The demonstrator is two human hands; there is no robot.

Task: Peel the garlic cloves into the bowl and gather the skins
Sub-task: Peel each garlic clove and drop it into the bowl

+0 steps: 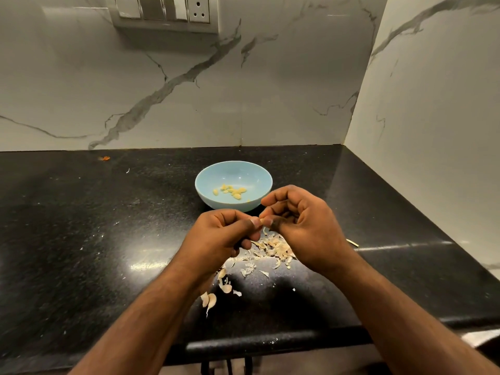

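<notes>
The table looks like polished black stone, finely speckled and glossy enough to throw back streaks of light. The wall behind and to the right is smooth white marble-look tile with grey veins and a soft sheen. The bowl is pale blue with a smooth, glazed finish like ceramic. The garlic skins are thin, dry and papery, matt and crinkled. The peeled cloves look smooth and slightly waxy. The switch plate looks like glossy plastic with a metallic trim.
</notes>
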